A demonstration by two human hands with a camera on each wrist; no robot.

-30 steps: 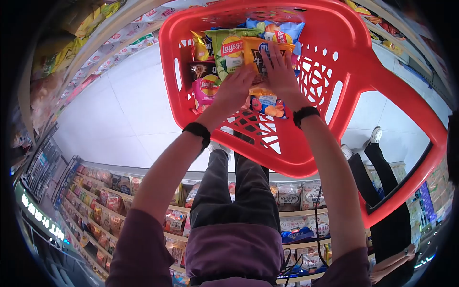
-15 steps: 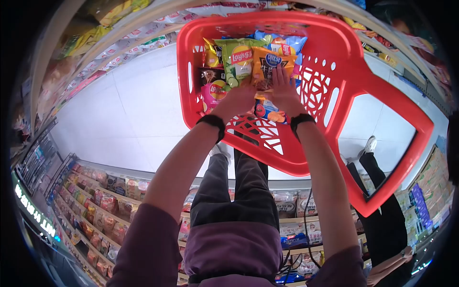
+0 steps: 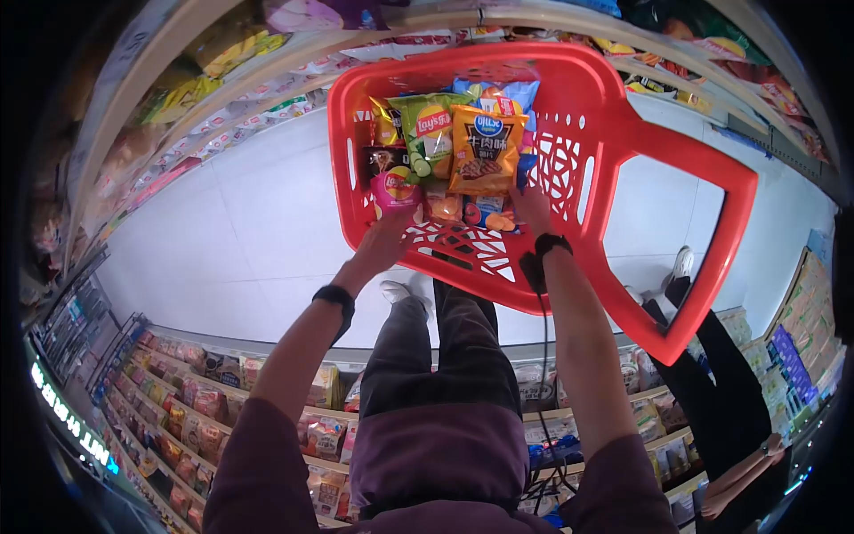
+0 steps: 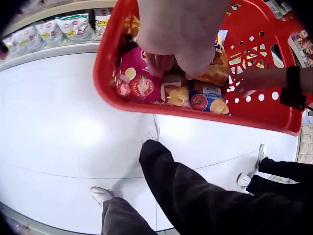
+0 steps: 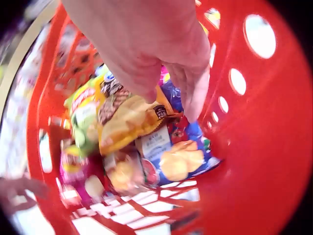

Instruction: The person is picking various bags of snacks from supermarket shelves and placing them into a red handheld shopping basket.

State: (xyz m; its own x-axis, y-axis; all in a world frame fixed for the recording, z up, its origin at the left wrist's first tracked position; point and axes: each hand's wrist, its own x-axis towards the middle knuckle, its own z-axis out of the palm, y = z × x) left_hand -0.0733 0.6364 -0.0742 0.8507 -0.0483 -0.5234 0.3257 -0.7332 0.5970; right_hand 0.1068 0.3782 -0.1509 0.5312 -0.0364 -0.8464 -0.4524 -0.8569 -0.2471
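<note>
An orange bag of chips (image 3: pixel 487 151) lies on top of several snack bags in the red shopping basket (image 3: pixel 578 307). My right hand (image 3: pixel 533 212) reaches down by its lower right corner, next to a blue bag with chips pictured on it (image 5: pixel 181 159); fingers and thumb are apart. My left hand (image 3: pixel 384 242) hangs over the near rim, close to the pink Lay's bag (image 3: pixel 394 191), its fingers loosely bent and holding nothing. A green Lay's bag (image 3: pixel 430 133) leans left of the orange one, and a light-blue bag (image 3: pixel 511 93) stands behind.
The basket's red handle (image 3: pixel 743 214) sticks out to the right. Snack shelves (image 3: pixel 205 392) run behind me, and another shelf (image 3: pixel 258 67) stands beyond the basket. Another person's legs (image 3: pixel 712 392) are at the right. A dark cable (image 3: pixel 545 356) hangs by my right arm.
Both hands have drawn back from the orange bag, the left toward the near rim and the right to the bag's lower corner. The basket appears lower and farther left in the head view.
</note>
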